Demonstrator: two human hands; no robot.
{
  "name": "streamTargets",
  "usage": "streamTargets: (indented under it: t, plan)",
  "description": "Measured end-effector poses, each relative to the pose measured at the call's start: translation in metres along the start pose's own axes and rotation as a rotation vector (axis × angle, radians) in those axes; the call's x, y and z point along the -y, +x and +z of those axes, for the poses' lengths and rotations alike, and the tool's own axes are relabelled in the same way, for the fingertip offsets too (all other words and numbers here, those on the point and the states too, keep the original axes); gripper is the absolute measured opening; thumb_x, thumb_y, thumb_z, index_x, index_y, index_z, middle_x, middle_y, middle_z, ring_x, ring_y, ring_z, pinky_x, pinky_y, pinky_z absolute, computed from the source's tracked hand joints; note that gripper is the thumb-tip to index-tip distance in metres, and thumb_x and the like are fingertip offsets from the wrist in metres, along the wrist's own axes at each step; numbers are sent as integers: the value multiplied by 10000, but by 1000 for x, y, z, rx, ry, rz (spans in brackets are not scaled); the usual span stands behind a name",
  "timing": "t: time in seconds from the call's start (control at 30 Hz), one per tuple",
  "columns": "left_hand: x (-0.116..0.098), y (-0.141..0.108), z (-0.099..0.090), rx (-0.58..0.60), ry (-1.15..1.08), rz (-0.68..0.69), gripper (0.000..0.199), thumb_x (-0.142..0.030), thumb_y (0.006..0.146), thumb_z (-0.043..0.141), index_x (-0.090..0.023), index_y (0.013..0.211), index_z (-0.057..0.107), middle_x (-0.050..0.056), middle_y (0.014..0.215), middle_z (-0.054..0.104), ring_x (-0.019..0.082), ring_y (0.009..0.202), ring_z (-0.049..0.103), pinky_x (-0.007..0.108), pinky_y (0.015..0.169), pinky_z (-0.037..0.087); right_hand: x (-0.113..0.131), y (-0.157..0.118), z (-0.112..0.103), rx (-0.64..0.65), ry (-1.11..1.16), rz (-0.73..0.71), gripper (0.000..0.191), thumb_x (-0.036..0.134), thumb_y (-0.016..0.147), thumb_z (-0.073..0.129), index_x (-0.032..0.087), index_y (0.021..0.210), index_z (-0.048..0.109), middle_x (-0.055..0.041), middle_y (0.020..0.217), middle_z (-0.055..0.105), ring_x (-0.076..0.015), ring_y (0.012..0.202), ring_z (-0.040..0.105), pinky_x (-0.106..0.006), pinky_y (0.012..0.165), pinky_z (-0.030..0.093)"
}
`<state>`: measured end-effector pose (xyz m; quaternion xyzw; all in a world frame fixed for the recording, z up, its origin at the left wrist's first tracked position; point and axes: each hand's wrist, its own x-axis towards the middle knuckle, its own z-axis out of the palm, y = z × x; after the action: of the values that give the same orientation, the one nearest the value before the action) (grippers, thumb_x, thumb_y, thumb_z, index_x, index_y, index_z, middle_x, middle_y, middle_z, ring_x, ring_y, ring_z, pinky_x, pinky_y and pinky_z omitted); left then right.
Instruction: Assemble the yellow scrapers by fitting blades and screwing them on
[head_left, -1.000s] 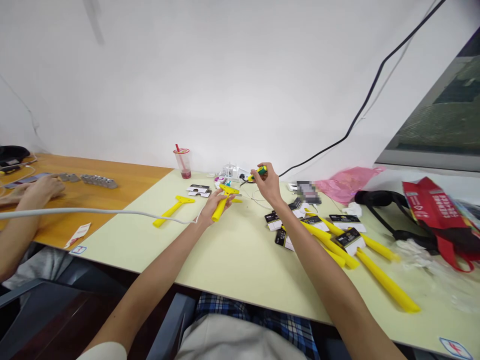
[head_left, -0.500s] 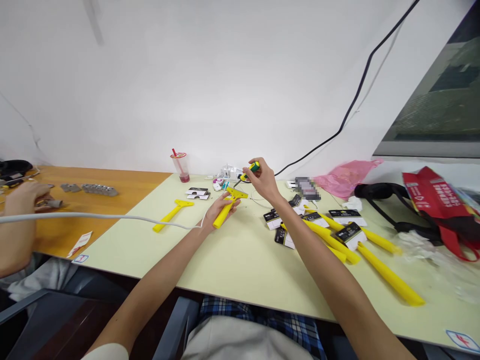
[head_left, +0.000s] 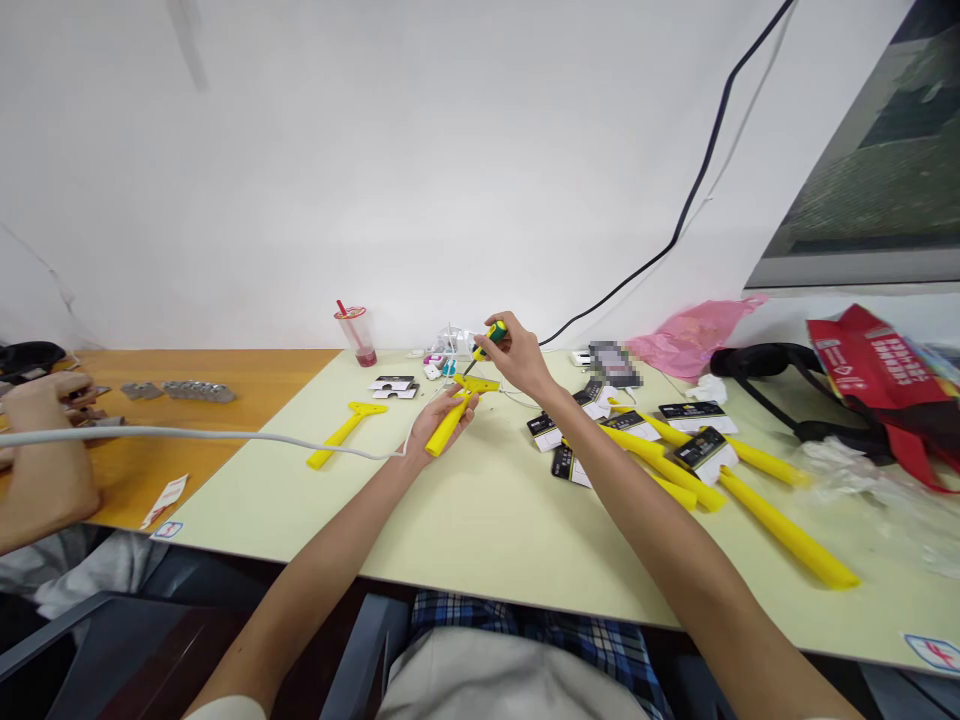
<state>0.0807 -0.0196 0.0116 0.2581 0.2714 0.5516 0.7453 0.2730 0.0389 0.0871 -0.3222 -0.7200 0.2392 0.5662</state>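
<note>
My left hand (head_left: 436, 422) is closed around a yellow scraper (head_left: 448, 424) with a T-shaped head, held above the table. In my right hand (head_left: 519, 352) is a green and yellow screwdriver (head_left: 491, 340), tilted so its dark shaft points down at the scraper's head. The tip seems to meet the head, though the exact contact is too small to make out. On the table left of my left hand lies a second yellow scraper (head_left: 346, 434). Several more yellow scrapers (head_left: 787, 528) with black-and-white card labels (head_left: 706, 455) lie by my right forearm.
A plastic cup (head_left: 358, 335) with a red straw stands at the back left, near black-and-white cards (head_left: 394, 387). A white cable (head_left: 225, 433) runs to my left wrist. On the right are a pink bag (head_left: 694, 335) and a red bag (head_left: 874, 375). Another person's arm (head_left: 49, 450) rests at left.
My right hand and the screwdriver have shifted slightly left, and the screwdriver stands steeper over the scraper's head. The view has tilted a little. The left hand keeps its hold.
</note>
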Motion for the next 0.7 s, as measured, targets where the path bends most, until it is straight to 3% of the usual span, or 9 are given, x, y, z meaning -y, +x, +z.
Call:
streamTargets:
  t: [0.33,0.7]
  plan:
    - [0,1,-3,14,12,5,567,0,856,670,-239,1357,556,159,1477,666,173,1068,789,222,811,644,0,-2,1,4,-3,-15,481,692,953,701,268,1162,615,-9,812,691,-240,717,753,-366,709,617]
    - [-1,0,-2,-2,-28,-10,467,7,873,648,-220,1272,568,163,1466,659,154,1049,776,214,820,631,2,-2,-1,8,-36,-6,527,733,940,690,266,1174,622,-9,792,697,-249,727,765,-347,685,597]
